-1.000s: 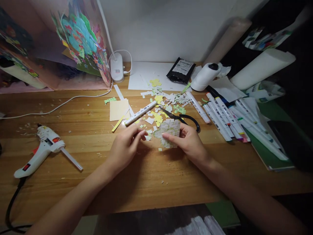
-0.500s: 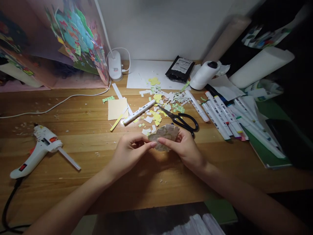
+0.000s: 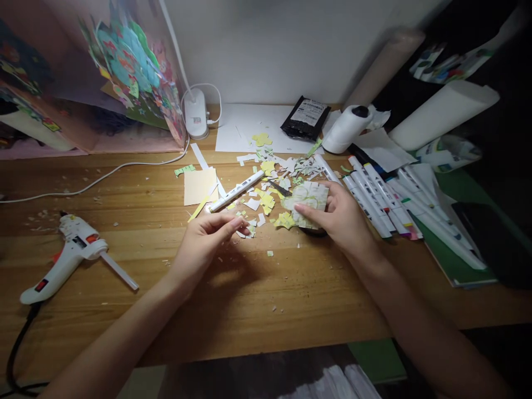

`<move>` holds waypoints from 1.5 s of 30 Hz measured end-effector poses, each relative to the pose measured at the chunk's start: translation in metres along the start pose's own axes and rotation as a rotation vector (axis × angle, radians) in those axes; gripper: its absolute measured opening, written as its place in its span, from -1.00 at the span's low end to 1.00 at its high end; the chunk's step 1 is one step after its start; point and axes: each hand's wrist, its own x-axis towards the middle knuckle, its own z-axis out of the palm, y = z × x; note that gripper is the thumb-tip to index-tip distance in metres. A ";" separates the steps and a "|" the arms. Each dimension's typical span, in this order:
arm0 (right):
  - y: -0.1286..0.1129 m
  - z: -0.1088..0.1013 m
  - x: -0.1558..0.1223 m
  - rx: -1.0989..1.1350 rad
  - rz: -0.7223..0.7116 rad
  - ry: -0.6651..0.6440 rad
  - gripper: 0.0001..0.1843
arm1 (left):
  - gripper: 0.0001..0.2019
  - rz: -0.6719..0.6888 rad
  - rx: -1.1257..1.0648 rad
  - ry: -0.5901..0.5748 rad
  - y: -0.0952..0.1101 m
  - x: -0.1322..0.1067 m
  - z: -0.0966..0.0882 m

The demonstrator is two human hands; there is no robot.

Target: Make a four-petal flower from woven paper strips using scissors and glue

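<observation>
My right hand [image 3: 344,219] grips a small pale patterned paper piece [image 3: 307,198], held just above the black scissors [image 3: 286,191], whose handles are hidden under the hand. My left hand [image 3: 203,244] hovers low over the wooden desk [image 3: 266,288], with its fingers pinched together at a tiny scrap among the paper bits [image 3: 249,224]; what it holds I cannot make out. A white marker [image 3: 236,191] lies just beyond the left hand.
A white glue gun [image 3: 68,255] with black cord lies at left. A cream card [image 3: 200,185] and cut scraps litter the middle. A row of markers [image 3: 386,199] lies at right, next to paper rolls [image 3: 444,113]. A lamp base [image 3: 196,113] and colourful artwork [image 3: 128,72] stand behind.
My right hand has carried the paper piece away to the right, over the scissors. My left hand let go of it and dropped back toward the scraps on the desk.
</observation>
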 end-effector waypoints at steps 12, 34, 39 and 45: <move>-0.025 0.030 -0.056 -0.152 -0.511 -0.319 -0.82 | -0.64 -0.186 0.013 -0.182 -0.001 -0.012 0.023; -0.021 0.024 -0.045 -0.023 -0.321 -0.293 -0.81 | -0.65 -0.235 0.007 -0.245 -0.003 -0.011 0.022; -0.021 0.024 -0.043 -0.008 -0.254 -0.342 -0.87 | -0.64 -0.166 0.073 -0.206 -0.003 -0.012 0.023; -0.023 0.028 -0.048 -0.078 -0.277 -0.402 -0.84 | -0.65 0.000 0.239 -0.170 -0.010 -0.015 0.022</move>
